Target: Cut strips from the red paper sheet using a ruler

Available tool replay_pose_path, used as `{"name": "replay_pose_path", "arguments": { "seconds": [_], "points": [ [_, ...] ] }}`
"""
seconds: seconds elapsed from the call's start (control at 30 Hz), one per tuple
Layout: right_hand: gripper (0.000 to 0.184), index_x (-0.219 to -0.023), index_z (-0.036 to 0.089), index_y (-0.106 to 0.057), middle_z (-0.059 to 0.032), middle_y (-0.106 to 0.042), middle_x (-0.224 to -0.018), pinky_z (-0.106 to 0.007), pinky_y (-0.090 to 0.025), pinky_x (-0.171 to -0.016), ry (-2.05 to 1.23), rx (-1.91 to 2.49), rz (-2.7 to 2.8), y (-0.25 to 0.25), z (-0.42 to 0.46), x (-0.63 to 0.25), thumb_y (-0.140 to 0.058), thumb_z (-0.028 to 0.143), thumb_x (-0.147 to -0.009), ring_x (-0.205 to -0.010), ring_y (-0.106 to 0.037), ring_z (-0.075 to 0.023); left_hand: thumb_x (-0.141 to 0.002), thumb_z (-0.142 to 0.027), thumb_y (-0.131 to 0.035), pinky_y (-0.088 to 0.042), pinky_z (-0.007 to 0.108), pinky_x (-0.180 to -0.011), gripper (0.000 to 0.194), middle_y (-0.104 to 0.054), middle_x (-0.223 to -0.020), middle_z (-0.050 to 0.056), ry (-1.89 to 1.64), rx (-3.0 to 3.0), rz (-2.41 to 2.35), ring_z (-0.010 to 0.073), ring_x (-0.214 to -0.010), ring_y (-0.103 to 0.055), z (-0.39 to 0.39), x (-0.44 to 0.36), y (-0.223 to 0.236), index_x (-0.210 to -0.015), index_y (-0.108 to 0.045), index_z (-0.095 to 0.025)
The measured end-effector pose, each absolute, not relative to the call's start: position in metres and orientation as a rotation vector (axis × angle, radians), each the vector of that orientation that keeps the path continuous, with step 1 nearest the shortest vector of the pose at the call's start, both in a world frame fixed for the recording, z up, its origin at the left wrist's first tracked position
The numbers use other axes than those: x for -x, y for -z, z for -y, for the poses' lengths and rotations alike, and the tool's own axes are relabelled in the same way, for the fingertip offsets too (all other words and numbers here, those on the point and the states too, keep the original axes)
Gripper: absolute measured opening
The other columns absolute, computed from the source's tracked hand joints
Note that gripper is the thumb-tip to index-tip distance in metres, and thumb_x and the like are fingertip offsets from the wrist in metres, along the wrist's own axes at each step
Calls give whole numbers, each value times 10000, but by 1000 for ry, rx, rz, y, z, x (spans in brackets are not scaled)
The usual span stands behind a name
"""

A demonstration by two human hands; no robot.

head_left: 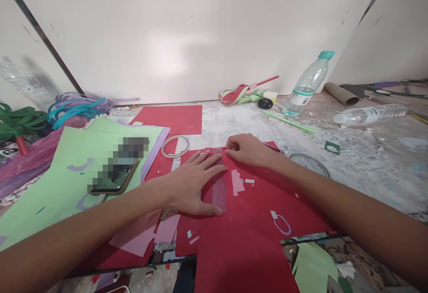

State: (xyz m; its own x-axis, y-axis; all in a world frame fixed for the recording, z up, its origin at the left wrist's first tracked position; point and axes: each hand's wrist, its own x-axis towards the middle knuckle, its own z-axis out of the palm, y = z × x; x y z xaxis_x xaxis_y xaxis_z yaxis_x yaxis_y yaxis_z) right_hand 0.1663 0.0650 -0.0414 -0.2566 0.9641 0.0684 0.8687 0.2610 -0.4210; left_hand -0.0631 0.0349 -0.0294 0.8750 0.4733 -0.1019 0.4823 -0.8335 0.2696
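My left hand lies with fingers spread across a clear plastic ruler, pressing it against a red paper sheet. The ruler runs away from me along the sheet. Close to its far end, on the right side, my right hand is closed, thumb and fingertips pinched together low over the red paper. Whatever those fingertips hold, if anything, is too small to make out. Pink paper scraps and a purple paper ring lie on the red paper to the right.
Green paper sheets with a phone on them lie at left. A tape roll sits beyond my left hand. A water bottle stands at back right, near a lying bottle and a cardboard tube. A white wall rises behind.
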Motion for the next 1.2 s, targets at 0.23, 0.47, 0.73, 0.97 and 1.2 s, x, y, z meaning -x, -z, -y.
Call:
{"name": "replay_pose_path", "arguments": {
  "seconds": [0.23,0.47,0.73,0.97,1.2],
  "points": [
    [128,-739,185,-629,-1,-635,-679,-247,-338,-542,-549,1570,2294,40,-65,-168,-540,259,-794,-592,-521,-122,-787,-713,-510,-258,590,-1100,875,-296,-1529,129,-5,-2804,-763,428,-1407,-174,-10,55,29,-1474,-327,-203],
    [123,-699,179,-610,-4,-627,-662,-245,-342,-537,-614,1541,2307,33,-58,-163,-536,240,-775,-579,-512,-120,-793,-728,-466,-278,594,-1087,784,-418,-1445,130,-94,-2820,-901,438,-1333,-318,8,48,33,-1354,-486,-181],
    [114,-720,189,-643,-16,-656,-707,-241,-350,-548,-530,1663,2254,36,-60,-164,-548,236,-762,-608,-535,-126,-762,-674,-555,-342,546,-1050,728,-446,-1415,106,-172,-2866,-885,393,-1304,-372,3,48,33,-1324,-487,-217],
    [140,-705,185,-631,-22,-656,-679,-254,-327,-542,-451,1673,2275,38,-59,-163,-522,231,-780,-601,-533,-135,-697,-848,-444,-263,490,-1111,1074,-272,-1532,177,-94,-2784,-982,377,-1388,-269,-3,51,39,-1457,-316,-100],
    [160,-685,180,-615,-26,-644,-666,-256,-334,-552,-456,1646,2265,35,-56,-161,-511,238,-791,-596,-524,-136,-654,-900,-418,-231,480,-1127,1163,-242,-1542,177,-102,-2744,-1001,368,-1402,-243,-6,50,42,-1478,-278,-92]
  ]
}}
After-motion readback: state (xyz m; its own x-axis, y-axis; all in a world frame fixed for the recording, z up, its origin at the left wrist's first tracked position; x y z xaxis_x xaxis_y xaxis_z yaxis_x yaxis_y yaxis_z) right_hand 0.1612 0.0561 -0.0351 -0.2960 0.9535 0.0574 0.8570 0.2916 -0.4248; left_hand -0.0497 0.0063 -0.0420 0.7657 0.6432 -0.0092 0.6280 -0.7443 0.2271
